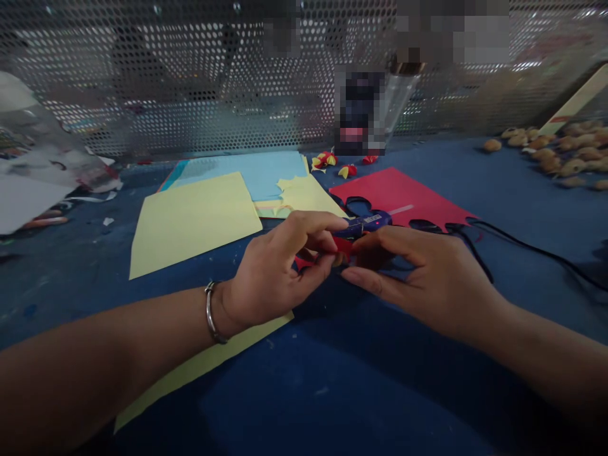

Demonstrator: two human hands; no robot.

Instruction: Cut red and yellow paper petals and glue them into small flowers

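In front of me, a small red paper piece (342, 247) is held between both hands above the blue table. My left hand (285, 266), with a silver bangle at the wrist, pinches its left side between thumb and fingers. My right hand (422, 272) has curled fingers at the right side of the piece, the thumb just below. Fingers hide most of the piece, and a small brownish bit by the fingertips is unclear. Just behind the fingers lies a blue glue gun (363, 223) with a black cord, beside a cut red sheet (399, 190).
Yellow paper (194, 221) and light blue sheets (237, 174) lie left of centre. Another yellow sheet (204, 361) is under my left forearm. Small red-and-yellow paper shapes (348, 171) sit at the back. Peanuts (570, 152) are heaped at right. A perforated metal panel (190, 82) closes off the back.
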